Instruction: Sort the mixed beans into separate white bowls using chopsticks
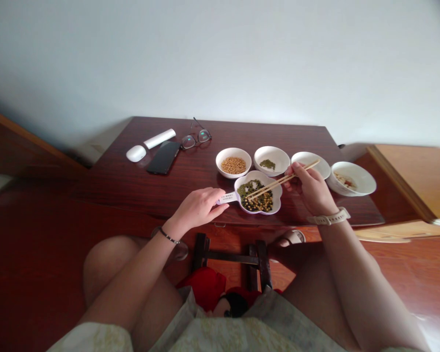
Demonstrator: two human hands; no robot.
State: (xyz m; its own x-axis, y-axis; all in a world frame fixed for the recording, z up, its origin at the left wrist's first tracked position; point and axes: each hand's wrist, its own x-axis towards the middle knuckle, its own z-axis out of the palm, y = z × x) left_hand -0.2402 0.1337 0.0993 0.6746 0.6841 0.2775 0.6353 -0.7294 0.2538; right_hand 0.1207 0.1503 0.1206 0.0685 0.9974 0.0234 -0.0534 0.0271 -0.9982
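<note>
My left hand (201, 206) is closed on the labelled handle of a flower-shaped bowl (278, 198) at the table's front edge. Green beans, yellow soybeans and some dark beans lie mixed inside it. My right hand (308, 188) grips a pair of wooden chopsticks (275, 184), their tips down among the soybeans in that bowl. Behind it stand a white bowl of soybeans (233, 165) and a white bowl with a few green beans (267, 165). Another white bowl (315, 161) is partly covered by my right hand, its contents hidden. A white bowl (363, 183) at the right holds pale and reddish pieces.
On the left of the dark table (132, 190) lie a black phone (164, 157), a white rounded case (136, 153), a white stick-shaped device (160, 139) and eyeglasses (196, 139). A wall rises behind the table. A wooden piece of furniture (418, 181) stands at the right.
</note>
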